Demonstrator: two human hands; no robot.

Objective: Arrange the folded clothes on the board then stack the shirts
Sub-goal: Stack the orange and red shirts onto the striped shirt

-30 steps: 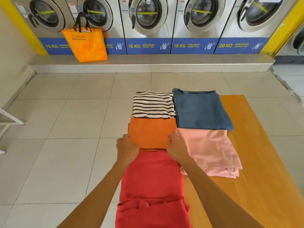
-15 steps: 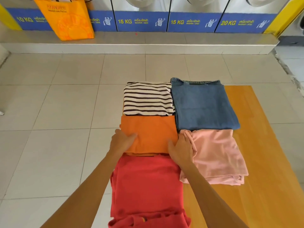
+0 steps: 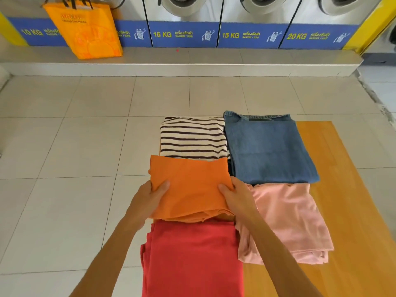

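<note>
Both hands are gripping the folded orange shirt (image 3: 188, 189): the left hand (image 3: 150, 198) is pinching its left edge with the thumb on top, and the right hand (image 3: 234, 195) is clamping its right edge the same way. The orange shirt is sitting tilted, its far edge overlapping the near edge of the striped shirt (image 3: 192, 137) and its near edge lying over the red shirt (image 3: 192, 258). Just right of the orange shirt, folded jeans (image 3: 267, 148) are lying beside the striped shirt, and a pink shirt (image 3: 287, 221) is lying nearer the camera, touching the jeans. All five garments are resting on the wooden board (image 3: 347, 211), whose bare surface is showing to the right of the jeans and pink shirt. Well beyond the orange shirt, an orange bag (image 3: 85, 28) is standing on a raised ledge (image 3: 214, 61) in front of a row of washers (image 3: 184, 28), with tiled floor (image 3: 64, 146) in between.
</note>
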